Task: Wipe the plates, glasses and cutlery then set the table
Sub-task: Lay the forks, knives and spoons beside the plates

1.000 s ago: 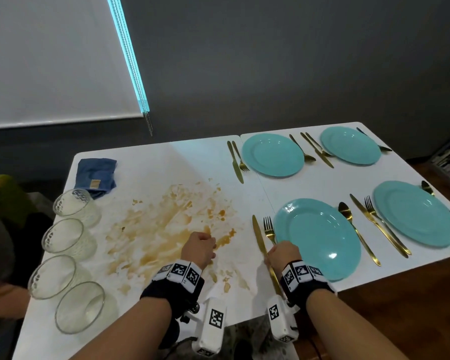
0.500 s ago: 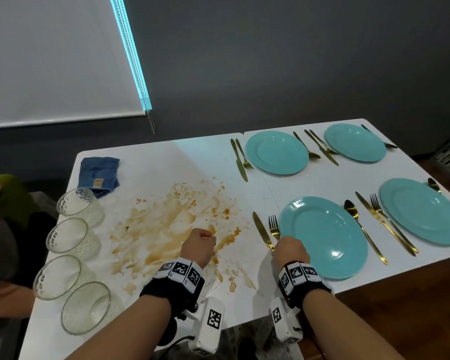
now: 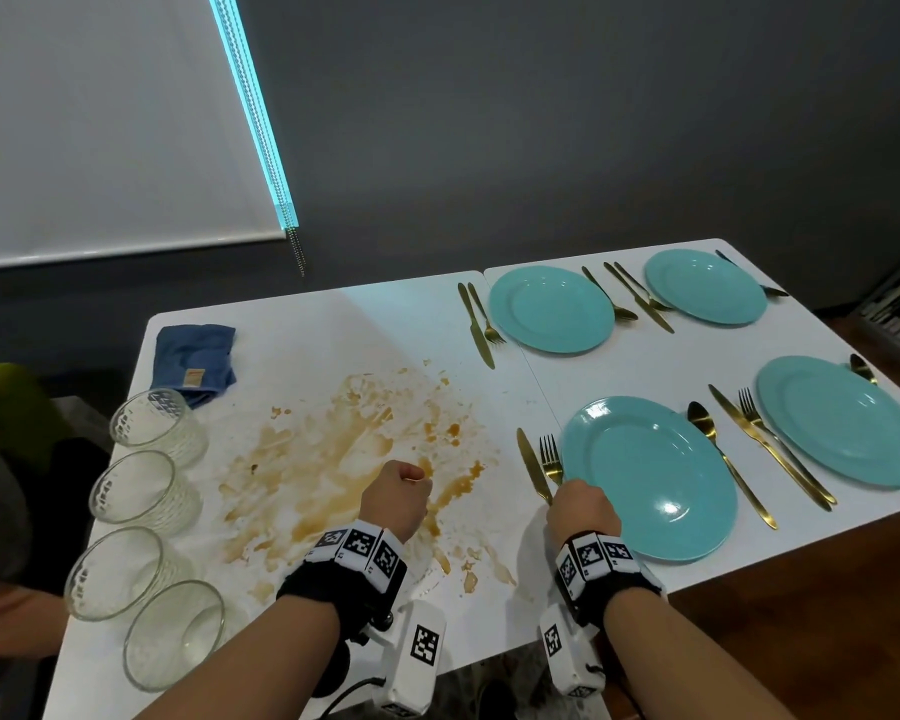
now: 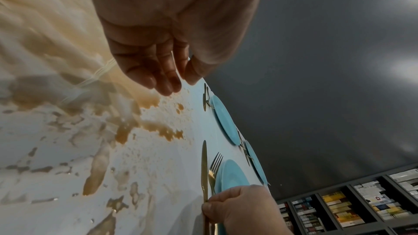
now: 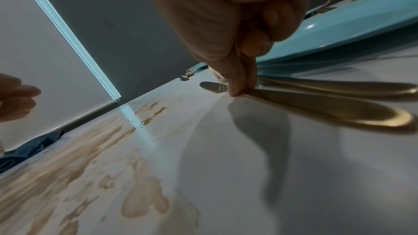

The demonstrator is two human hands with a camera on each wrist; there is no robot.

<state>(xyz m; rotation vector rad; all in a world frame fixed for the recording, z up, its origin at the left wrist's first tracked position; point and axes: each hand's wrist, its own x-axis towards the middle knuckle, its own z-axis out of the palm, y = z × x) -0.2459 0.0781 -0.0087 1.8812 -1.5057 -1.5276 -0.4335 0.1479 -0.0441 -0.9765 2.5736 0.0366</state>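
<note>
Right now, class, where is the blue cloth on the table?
In the head view the blue cloth lies at the table's far left corner, just beyond the farthest glass in the row along the left edge.

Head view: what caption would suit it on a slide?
Right hand pinches a gold knife beside a blue plate; left hand hovers over a brown smear.
</note>
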